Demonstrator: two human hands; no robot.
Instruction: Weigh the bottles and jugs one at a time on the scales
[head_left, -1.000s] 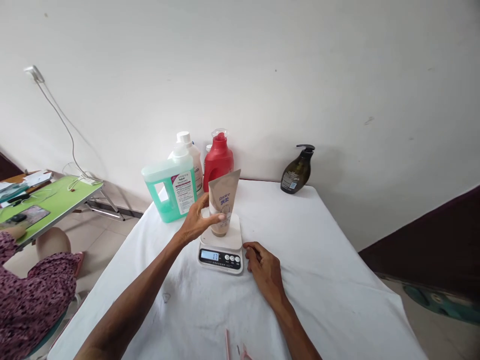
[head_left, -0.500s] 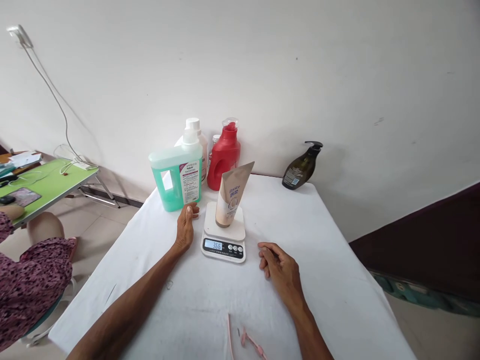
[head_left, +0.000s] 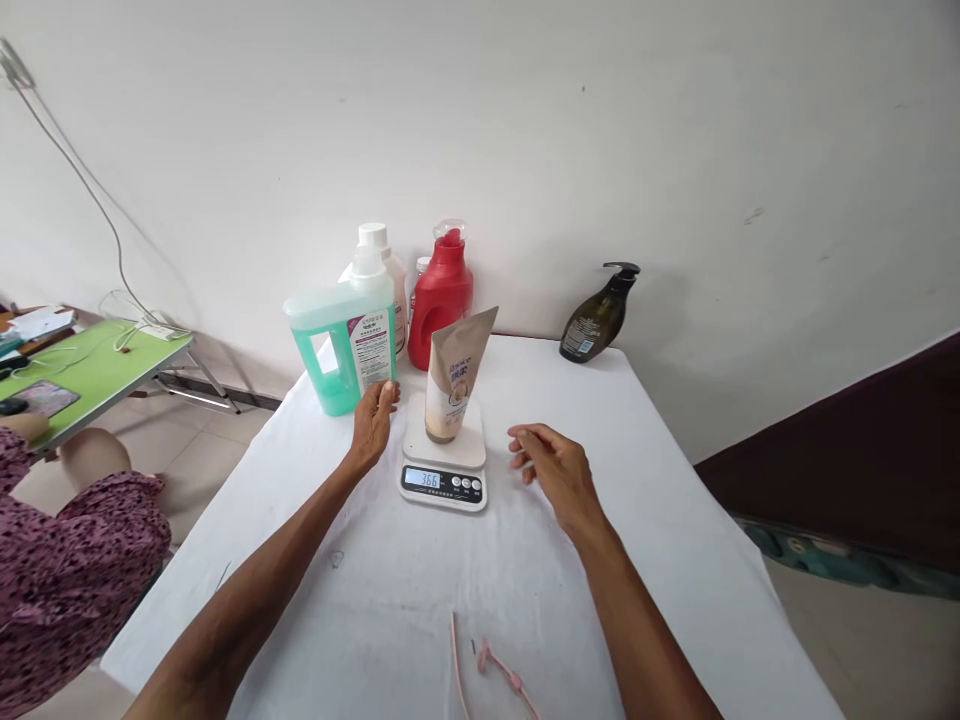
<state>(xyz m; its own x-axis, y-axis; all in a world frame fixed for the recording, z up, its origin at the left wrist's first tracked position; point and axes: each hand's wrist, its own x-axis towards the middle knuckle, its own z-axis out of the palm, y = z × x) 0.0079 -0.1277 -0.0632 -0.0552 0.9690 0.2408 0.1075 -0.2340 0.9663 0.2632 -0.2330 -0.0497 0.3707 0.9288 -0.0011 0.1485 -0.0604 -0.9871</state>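
Note:
A beige squeeze tube (head_left: 454, 380) stands on its cap, leaning a little right, on a white digital kitchen scale (head_left: 442, 488). The scale's display reads 366. To the left of the scale, my left hand (head_left: 373, 425) is open and empty, close in front of a jug of green liquid (head_left: 341, 345); whether it touches the jug I cannot tell. My right hand (head_left: 553, 470) hovers to the right of the scale, its fingers loosely bent and apart, holding nothing.
Behind the scale stand a red jug (head_left: 442, 300) and a white-capped bottle (head_left: 375, 237). A dark pump bottle (head_left: 598, 318) leans against the wall. Pink cords (head_left: 499, 668) lie at the white table's (head_left: 390, 590) near edge. A person in a patterned garment (head_left: 71, 575) sits at left by a green table (head_left: 97, 370).
My right hand has moved forward, nearer the tube's level. My left hand stays beside the scale, its fingers slightly shifted. The view has shifted slightly. Tube and reading are unchanged.

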